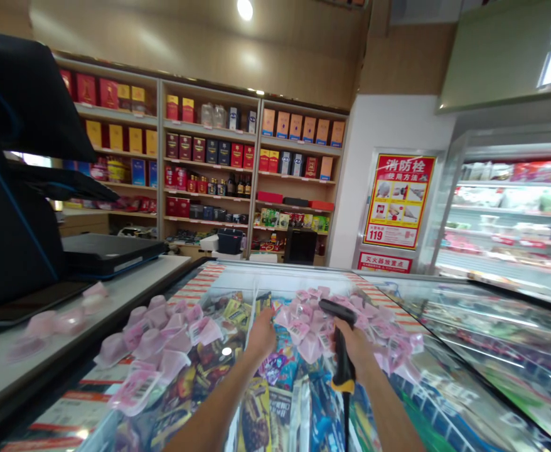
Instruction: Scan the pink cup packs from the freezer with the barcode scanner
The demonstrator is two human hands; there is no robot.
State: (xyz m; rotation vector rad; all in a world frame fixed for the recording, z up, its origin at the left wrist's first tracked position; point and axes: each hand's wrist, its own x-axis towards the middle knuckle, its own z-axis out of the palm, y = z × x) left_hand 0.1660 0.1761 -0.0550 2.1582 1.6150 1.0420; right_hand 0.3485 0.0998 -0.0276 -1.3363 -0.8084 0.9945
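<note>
My right hand [354,346] is wrapped around the handle of a black and yellow barcode scanner [342,351]. The scanner's head points left over a heap of pink, cup-shaped plastic packs [310,320] with barcode labels. At the left edge of this heap is my left hand [262,334], its fingers curled together; what they hold, if anything, is too blurred to make out. A second group of pink packs [150,342] lies to the left. Both groups rest on the glass top of a chest freezer [238,279], and wrapped ice creams [256,408] show beneath the glass.
On the left, a counter [9,383] carries a dark checkout machine [16,188] and several more pink packs [71,321]. Shelves of boxed goods [204,150] line the back wall. Another glass-topped freezer [482,339] and a lit display fridge [511,207] stand to the right.
</note>
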